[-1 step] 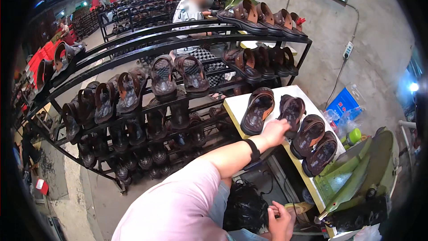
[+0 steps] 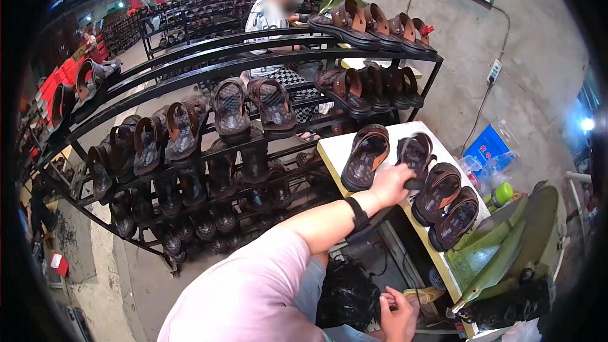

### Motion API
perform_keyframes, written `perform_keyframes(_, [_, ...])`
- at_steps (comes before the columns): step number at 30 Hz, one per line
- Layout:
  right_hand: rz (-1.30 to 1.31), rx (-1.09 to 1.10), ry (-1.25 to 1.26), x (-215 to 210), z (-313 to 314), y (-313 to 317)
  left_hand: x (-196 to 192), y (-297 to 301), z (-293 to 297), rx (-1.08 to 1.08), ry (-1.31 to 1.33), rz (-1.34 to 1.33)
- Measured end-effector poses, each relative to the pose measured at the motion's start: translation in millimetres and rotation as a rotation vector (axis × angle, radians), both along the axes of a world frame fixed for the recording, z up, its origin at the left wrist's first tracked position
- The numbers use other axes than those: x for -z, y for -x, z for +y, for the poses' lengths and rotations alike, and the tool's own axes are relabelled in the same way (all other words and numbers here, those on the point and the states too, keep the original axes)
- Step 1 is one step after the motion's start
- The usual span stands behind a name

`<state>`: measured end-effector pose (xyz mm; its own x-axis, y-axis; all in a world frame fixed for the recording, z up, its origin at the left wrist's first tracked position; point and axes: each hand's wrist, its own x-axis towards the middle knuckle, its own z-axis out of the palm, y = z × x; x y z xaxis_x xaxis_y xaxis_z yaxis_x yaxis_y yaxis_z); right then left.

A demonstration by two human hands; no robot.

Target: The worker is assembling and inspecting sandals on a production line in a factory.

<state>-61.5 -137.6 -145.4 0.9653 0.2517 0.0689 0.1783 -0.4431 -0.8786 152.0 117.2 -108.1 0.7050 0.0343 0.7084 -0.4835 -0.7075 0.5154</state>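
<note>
My left hand (image 2: 391,185), with a black band on its wrist, is closed on the heel end of a dark brown sandal (image 2: 415,153) at the white table's edge. To its left sits a brown slide sandal (image 2: 366,158). On the right, two more brown sandals, one (image 2: 437,194) beside the other (image 2: 455,218), lie with their heels toward me. Low in the view, my right hand (image 2: 397,314) rests near my lap with its fingers curled in; no object shows in it.
The white table (image 2: 339,147) has a yellowish edge. A green metal machine part (image 2: 506,247) stands at its right end. Black racks (image 2: 209,47) hold many sandals ahead and left. Behind them sits a person (image 2: 266,19). A black bag-like heap (image 2: 348,291) lies below the table.
My left hand has shifted slightly with the sandal's heel, which now sits a little nearer me. My right hand and the other sandals look the same.
</note>
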Motion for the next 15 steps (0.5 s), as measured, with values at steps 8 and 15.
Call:
perform_keyframes(8, [-0.162,0.329,-0.262,-65,28,23,-94,187,-58,0.723,0.187,-0.387])
perform_keyframes(15, [-0.285,0.019,-0.240,-54,-42,34,-33,211,-104,1.182,0.836,0.566])
